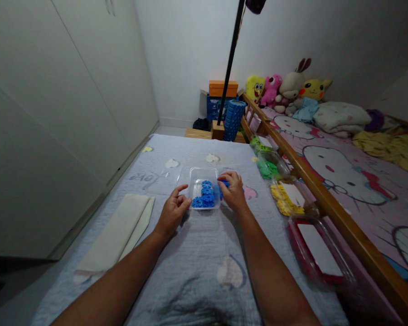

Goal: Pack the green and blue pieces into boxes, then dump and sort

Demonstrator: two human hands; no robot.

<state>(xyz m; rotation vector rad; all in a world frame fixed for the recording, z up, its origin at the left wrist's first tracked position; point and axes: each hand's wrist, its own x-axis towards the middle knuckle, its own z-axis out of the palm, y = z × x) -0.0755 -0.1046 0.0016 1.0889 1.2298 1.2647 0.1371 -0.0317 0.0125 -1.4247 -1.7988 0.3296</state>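
A clear plastic box (194, 174) stands on the cloth-covered surface, with several blue snowflake discs (207, 191) inside, mostly toward its near and right side. My left hand (176, 206) is at the box's near left side, its fingers apart and its thumb by the wall; it holds nothing. At the right side of the box my right hand (234, 192) is curled, thumb and fingers closed round a blue snowflake disc (225, 184). More blue pieces lie beneath and beside this hand, partly hidden by it.
Folded cream cloth (117, 231) lies at left. Lidded clear boxes line the right edge, with red (318, 253), yellow (289, 199) and green (268, 168) contents. Beyond them runs a wooden bed rail (302, 190). A black pole (229, 68) rises behind the far edge.
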